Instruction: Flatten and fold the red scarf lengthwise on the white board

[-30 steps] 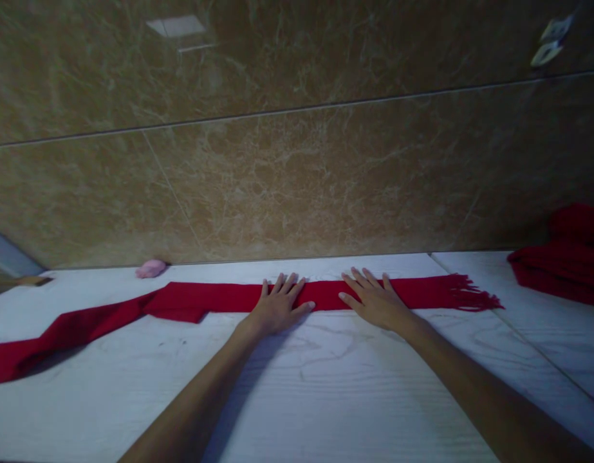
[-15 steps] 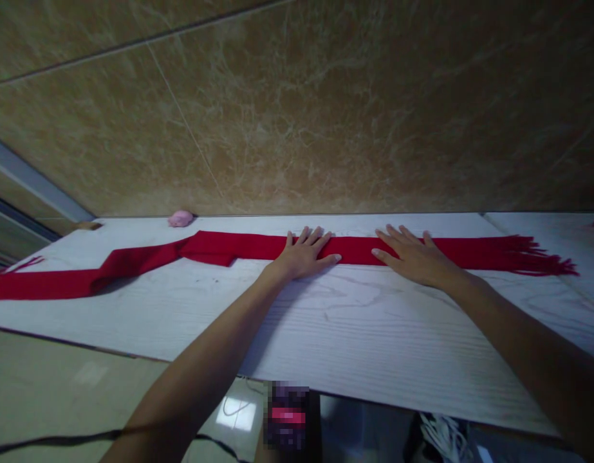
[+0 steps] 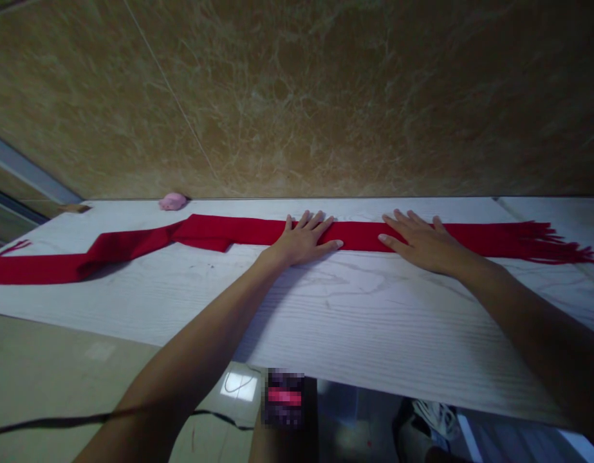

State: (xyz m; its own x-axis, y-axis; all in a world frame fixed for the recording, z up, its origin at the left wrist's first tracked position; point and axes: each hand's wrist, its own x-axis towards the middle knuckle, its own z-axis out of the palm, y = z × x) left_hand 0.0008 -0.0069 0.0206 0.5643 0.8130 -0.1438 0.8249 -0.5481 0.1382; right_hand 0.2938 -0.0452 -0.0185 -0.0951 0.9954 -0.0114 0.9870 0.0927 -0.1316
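Note:
A long red scarf (image 3: 359, 236) lies stretched across the white wood-grain table (image 3: 374, 321). Its right end spreads into loose fringe, while toward the left it is twisted and folded over before running out of view. My left hand (image 3: 304, 239) rests flat on the middle of the scarf with fingers spread. To its right, my right hand (image 3: 422, 243) also lies flat on the cloth, fingers stretched out toward the wall. A short stretch of scarf shows between the two hands.
A small pink lump (image 3: 173, 201) sits at the table's back edge, against the brown marbled wall (image 3: 287, 96). Under the front edge are a bundle of pale cord (image 3: 436, 418) and a tiled floor (image 3: 103, 373). A dark strap (image 3: 50, 423) hangs across the lower left.
The whole view has shifted slightly, so the table sits higher in the picture. My right hand has moved a little to the right along the scarf; the left stays in place on it.

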